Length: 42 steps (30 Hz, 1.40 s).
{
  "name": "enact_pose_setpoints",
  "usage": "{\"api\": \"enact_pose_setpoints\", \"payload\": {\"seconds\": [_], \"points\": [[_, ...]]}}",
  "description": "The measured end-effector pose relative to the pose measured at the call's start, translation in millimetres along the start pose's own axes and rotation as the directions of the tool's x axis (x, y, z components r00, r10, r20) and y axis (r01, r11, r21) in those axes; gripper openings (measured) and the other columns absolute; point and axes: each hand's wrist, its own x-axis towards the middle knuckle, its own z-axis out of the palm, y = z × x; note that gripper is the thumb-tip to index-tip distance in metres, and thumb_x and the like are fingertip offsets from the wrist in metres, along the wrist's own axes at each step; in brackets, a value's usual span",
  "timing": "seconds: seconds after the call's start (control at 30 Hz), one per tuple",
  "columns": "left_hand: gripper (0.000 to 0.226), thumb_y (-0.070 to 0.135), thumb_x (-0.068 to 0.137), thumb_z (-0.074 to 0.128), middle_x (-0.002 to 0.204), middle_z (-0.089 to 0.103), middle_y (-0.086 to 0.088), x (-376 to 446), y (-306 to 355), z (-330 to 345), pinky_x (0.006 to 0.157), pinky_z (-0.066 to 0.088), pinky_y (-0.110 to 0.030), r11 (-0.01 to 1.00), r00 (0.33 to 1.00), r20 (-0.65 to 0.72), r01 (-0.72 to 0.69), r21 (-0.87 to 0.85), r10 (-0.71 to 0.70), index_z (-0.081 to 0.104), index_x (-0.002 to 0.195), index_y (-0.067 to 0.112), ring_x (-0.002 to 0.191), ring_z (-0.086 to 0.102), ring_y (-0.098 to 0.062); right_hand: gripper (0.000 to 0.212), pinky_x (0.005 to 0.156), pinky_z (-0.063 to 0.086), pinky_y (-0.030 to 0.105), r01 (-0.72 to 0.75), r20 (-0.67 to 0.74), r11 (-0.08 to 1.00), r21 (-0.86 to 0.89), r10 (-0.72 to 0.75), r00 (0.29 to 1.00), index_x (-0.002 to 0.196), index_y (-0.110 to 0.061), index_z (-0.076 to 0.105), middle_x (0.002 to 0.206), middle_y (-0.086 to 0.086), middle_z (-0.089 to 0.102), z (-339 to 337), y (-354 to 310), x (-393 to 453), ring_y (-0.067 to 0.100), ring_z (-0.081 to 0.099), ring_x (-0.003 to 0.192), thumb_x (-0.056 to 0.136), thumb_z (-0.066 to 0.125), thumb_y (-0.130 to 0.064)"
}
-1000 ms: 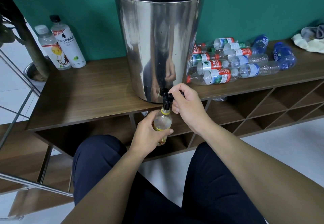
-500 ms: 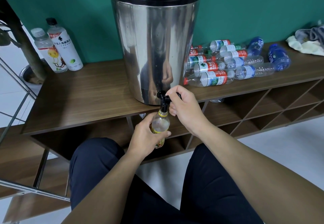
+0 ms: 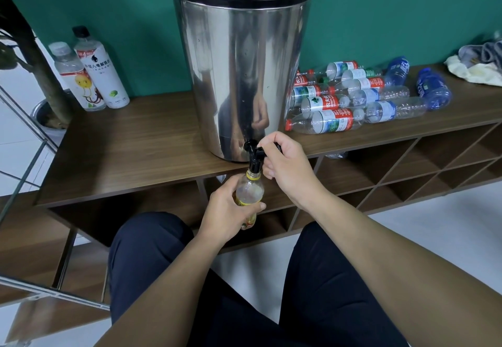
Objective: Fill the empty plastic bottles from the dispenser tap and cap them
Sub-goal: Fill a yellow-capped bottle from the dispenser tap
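The left hand (image 3: 226, 210) wraps its fingers around a small clear bottle (image 3: 249, 193), holding it upright with the open neck right under the black tap (image 3: 254, 156), so the flow should land inside without splashing. The right hand (image 3: 288, 167) curls its fingers over the tap's lever, ready to meter the stream. The steel dispenser (image 3: 241, 74), smooth and mirror-bright, sits at the wooden counter (image 3: 141, 151) edge so the spout overhangs. Crinkly empty bottles (image 3: 353, 102) lie heaped on the right; two capped bottles (image 3: 89, 74) stand upright on the left.
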Motion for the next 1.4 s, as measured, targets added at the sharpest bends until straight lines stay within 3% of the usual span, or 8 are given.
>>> {"api": "enact_pose_setpoints", "payload": {"seconds": [0.73, 1.4], "points": [[0.068, 0.030, 0.078, 0.102, 0.120, 0.078, 0.025, -4.0, 6.6, -2.5, 0.109, 0.058, -0.036, 0.999, 1.000, 0.017, 0.014, 0.034, -0.015, 0.070, 0.139, 0.037, 0.116, 0.071, 0.002, 0.022, 0.058, 0.027, 0.039, 0.011, -0.007, 1.000, 0.014, -0.011, 1.000, 0.097, -0.011, 0.063, 0.061, -0.002, 0.032, 0.5, 3.4, 0.2, 0.015, 0.030, 0.056, 0.115, 0.054, -0.021], [0.070, 0.028, 0.077, 0.103, 0.123, 0.079, 0.022, -2.7, 4.6, -1.6, 0.111, 0.058, -0.041, 1.000, 1.000, 0.019, -0.001, 0.006, 0.001, 0.071, 0.139, 0.037, 0.118, 0.072, -0.002, 0.021, 0.057, 0.029, 0.038, 0.011, -0.016, 1.000, 0.007, -0.011, 1.000, 0.098, -0.012, 0.063, 0.060, -0.004, 0.033, 0.5, 3.9, 0.4, 0.014, 0.030, 0.055, 0.115, 0.053, -0.021]]}}
